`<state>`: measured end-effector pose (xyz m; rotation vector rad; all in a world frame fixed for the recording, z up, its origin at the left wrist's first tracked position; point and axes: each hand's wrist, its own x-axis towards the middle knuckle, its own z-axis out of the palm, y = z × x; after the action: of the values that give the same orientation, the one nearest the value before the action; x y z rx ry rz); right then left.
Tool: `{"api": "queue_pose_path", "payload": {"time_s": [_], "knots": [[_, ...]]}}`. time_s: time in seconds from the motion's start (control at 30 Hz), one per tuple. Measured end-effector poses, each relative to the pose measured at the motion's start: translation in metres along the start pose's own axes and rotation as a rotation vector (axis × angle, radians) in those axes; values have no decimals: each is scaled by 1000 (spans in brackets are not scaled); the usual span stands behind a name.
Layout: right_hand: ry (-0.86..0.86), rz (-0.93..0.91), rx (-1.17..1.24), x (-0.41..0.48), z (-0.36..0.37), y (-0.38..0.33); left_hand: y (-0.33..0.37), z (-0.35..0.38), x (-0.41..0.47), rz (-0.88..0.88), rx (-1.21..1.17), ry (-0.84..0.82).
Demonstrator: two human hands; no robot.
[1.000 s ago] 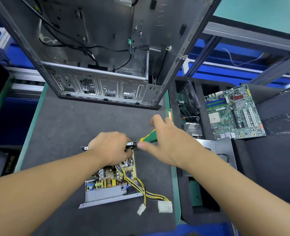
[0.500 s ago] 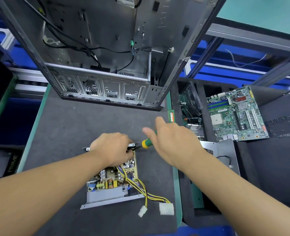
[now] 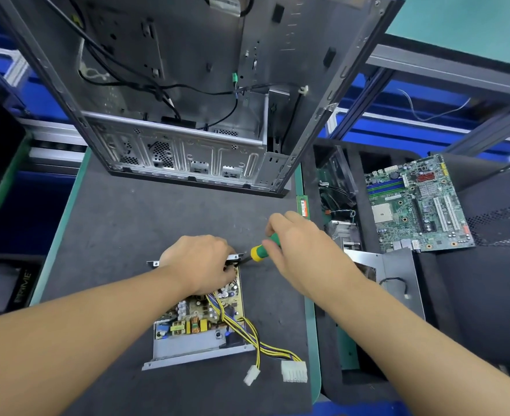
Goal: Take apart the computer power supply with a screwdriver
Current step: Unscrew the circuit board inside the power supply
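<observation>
The opened power supply (image 3: 193,345) lies on the dark mat with its circuit board bare and yellow and black wires running to two white plugs (image 3: 294,372). My left hand (image 3: 201,264) grips its far metal edge, fingers curled over the top right corner. My right hand (image 3: 304,253) holds the green and yellow screwdriver (image 3: 259,252) by the handle. Its dark shaft points left into that corner, just beside my left fingers. The tip itself is hidden.
An empty computer case (image 3: 187,157) stands open at the back of the mat (image 3: 127,223). To the right, a motherboard (image 3: 415,205), a heatsink (image 3: 342,232) and a metal cover plate (image 3: 397,265) lie in dark foam trays. The mat's green edge (image 3: 315,340) runs along the right.
My right hand has shifted its fingers along the screwdriver handle, turning it, while the shaft stays at the corner. My left hand keeps its grip on the power supply.
</observation>
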<state>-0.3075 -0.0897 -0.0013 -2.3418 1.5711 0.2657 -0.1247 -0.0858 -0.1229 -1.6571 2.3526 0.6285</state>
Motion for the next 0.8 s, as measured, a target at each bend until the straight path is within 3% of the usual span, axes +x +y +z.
{"api": "queue_pose_path", "payload": {"time_s": [0.43, 0.7, 0.8], "knots": [[134, 72, 161, -18, -14, 23, -1, 0, 0, 0, -27, -6], [182, 255, 158, -56, -8, 57, 2, -3, 1, -29, -58, -18], [208, 324, 204, -77, -4, 62, 22, -12, 6, 71, -32, -56]]}}
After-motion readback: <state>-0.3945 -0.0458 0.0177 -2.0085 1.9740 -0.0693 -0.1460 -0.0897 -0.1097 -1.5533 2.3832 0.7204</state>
